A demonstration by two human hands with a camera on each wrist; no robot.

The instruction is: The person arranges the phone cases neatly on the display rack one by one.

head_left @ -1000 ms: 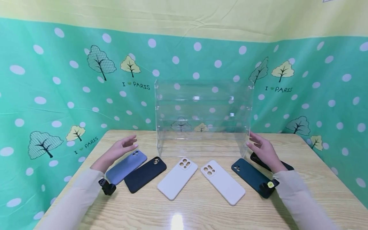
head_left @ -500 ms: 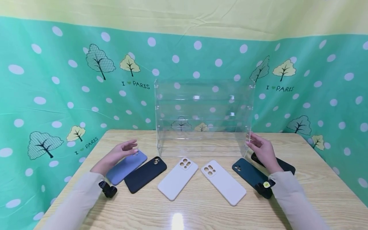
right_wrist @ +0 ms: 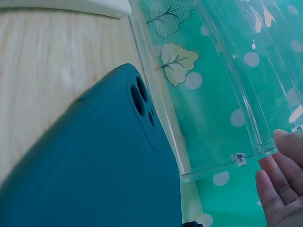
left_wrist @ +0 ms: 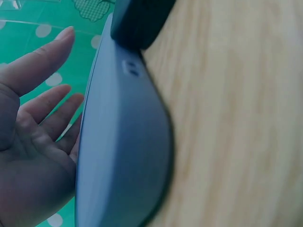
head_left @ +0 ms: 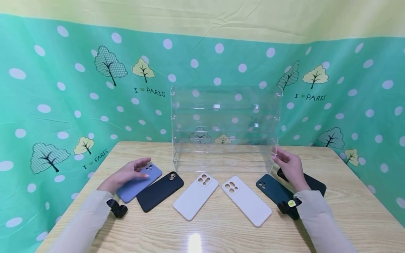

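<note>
My left hand [head_left: 129, 172] hovers low over a blue phone case [head_left: 134, 188] at the table's left, thumb and fingers spread apart. In the left wrist view that hand [left_wrist: 38, 142] lies beyond the case [left_wrist: 113, 118], holding nothing. My right hand [head_left: 291, 170] is at the right side panel of a clear acrylic display rack [head_left: 226, 152]. Seen from the right wrist, thumb and fingers of this hand [right_wrist: 284, 179] pinch the panel's edge from both sides. Below the right wrist lie a dark teal phone case [head_left: 274, 189] and a black one [head_left: 313, 183], partly hidden.
Two white phone cases [head_left: 193, 200] lie at the middle in front of the rack, and another black phone case [head_left: 158, 193] lies left of them. All rest on a wood-grain table [head_left: 152, 235]. A green dotted cloth [head_left: 76, 77] hangs behind and along the sides.
My left hand has sunk lower over the blue case. The right hand stays at the rack's right panel, its wrist slightly shifted left. The view has shifted a little.
</note>
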